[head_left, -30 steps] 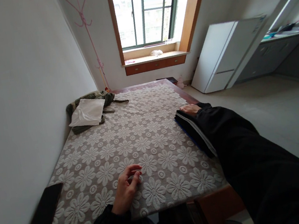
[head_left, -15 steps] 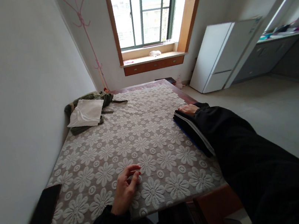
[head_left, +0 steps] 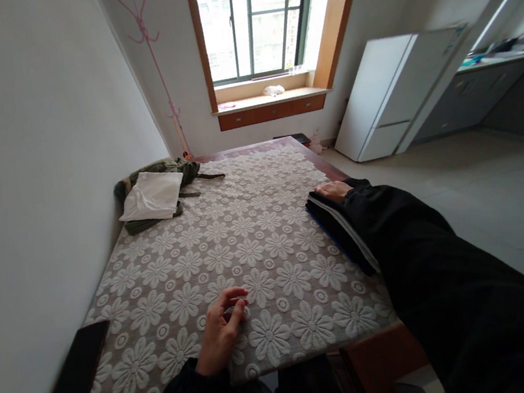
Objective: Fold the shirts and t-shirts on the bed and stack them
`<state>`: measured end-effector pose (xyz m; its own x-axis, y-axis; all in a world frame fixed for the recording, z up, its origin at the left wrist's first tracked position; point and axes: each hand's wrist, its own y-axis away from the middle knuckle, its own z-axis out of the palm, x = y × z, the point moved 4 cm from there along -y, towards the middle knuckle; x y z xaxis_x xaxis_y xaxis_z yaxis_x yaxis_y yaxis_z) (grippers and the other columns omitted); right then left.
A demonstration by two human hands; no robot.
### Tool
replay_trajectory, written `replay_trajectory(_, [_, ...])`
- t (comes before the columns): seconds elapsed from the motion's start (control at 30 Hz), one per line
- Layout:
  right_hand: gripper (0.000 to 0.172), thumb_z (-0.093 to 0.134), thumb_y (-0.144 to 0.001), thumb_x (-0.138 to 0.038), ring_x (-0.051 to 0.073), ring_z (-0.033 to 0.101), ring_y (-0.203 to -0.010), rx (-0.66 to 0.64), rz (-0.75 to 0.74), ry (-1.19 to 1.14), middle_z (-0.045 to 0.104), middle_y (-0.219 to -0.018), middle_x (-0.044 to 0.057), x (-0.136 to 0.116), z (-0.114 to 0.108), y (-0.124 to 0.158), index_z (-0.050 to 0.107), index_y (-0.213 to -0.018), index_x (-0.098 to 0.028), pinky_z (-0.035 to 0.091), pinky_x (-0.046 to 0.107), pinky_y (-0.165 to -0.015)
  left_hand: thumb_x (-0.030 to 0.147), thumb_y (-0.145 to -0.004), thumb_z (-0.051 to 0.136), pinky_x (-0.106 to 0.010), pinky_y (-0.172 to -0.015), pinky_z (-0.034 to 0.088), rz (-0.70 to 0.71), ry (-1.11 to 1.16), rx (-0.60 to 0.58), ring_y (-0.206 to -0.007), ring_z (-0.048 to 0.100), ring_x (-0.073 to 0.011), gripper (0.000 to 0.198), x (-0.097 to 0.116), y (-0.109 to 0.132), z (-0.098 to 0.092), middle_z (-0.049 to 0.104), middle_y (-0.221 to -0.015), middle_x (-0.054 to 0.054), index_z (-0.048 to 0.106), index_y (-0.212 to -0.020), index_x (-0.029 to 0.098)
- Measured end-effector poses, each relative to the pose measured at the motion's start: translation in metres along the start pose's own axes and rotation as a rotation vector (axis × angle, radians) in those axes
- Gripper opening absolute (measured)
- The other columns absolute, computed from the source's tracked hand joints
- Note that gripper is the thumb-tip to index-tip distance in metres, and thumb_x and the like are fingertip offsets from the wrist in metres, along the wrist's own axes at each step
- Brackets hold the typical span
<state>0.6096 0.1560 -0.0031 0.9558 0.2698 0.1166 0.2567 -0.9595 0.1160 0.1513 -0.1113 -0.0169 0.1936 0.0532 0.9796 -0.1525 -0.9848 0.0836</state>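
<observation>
My left hand (head_left: 222, 327) hovers over or rests on the near part of the flowered tablecloth (head_left: 250, 251). Its fingers are loosely bent and apart, with nothing in them. At the table's right edge lies a flat, layered dark stack (head_left: 339, 231), black with a grey band and a blue lower edge; its exact kind cannot be made out. My right hand (head_left: 334, 191) reaches out to the far end of this stack, fingers bent over its edge. The black sleeve hides the stack's right side.
A white cloth-like sheet (head_left: 154, 196) lies on a green camouflage bag (head_left: 141, 226) at the far left. A black flat panel (head_left: 73, 382) sits at the near-left corner. Beyond stand a pink coat rack (head_left: 154, 61) and a white fridge (head_left: 375, 94). The wall borders the table's left side.
</observation>
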Motion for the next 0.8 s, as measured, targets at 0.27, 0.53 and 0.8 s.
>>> replay_trajectory(0.27, [0.037,0.035,-0.109,-0.037,0.025,0.065,-0.111,0.098,0.06,-0.046,0.071,-0.122,0.014,-0.003,-0.006,0.006,0.064,-0.121,-0.017,0.049,0.039,-0.095,0.05,-0.091,0.063,-0.032,-0.077,0.059,-0.002,0.003,-0.009,-0.101,0.072,-0.0242,0.035,-0.002,-0.001,0.0,0.074,-0.118,-0.011,0.07,-0.111,0.021])
replay_trajectory(0.53, [0.037,0.038,-0.102,-0.036,0.031,0.056,-0.119,0.243,0.071,-0.002,0.068,-0.124,0.017,-0.009,-0.024,0.013,0.069,-0.108,-0.018,0.041,0.042,-0.1,0.047,-0.092,0.062,-0.032,-0.076,0.058,0.02,-0.003,-0.006,-0.099,0.071,-0.0237,0.032,-0.003,-0.001,0.0,0.074,-0.116,-0.01,0.07,-0.111,0.022])
replay_trajectory(0.8, [0.041,0.039,-0.101,-0.036,0.032,0.058,-0.115,0.301,0.261,0.037,0.072,-0.116,0.018,-0.007,-0.031,0.023,0.074,-0.102,-0.016,0.037,0.042,-0.102,0.046,-0.094,0.062,-0.032,-0.077,0.058,0.019,-0.005,-0.022,-0.1,0.071,-0.0235,0.031,-0.005,-0.001,0.0,0.073,-0.118,-0.01,0.07,-0.112,0.022])
